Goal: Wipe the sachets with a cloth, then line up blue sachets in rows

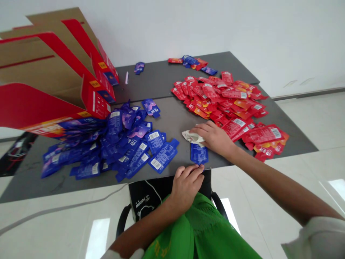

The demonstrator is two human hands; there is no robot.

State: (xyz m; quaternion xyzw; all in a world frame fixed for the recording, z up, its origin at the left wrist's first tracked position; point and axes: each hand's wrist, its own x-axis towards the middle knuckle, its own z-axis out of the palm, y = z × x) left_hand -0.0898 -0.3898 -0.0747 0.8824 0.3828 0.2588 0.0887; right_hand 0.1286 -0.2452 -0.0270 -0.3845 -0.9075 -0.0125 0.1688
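Note:
A single blue pouch (pixel 199 155) lies flat near the front edge of the table, printed side up, its narrow neck pointing toward me. My left hand (pixel 188 185) holds that neck end at the edge with curled fingers; the thumb is hidden. In my right hand (pixel 212 138) is a bunched white cloth (pixel 192 137), pressed against the far end of the pouch and covering part of it. To the left spreads a heap of blue pouches (pixel 126 144). A heap of red pouches (pixel 215 95) lies to the right, beyond my right hand.
Open red cardboard boxes (pixel 91 97) stand at the table's left. Along the back of the grey table (pixel 172 115) lie a small white stick (pixel 127 77), a few blue pouches (pixel 139 67) and a mixed red and blue group (pixel 191 61). A cable (pixel 81 204) hangs in front.

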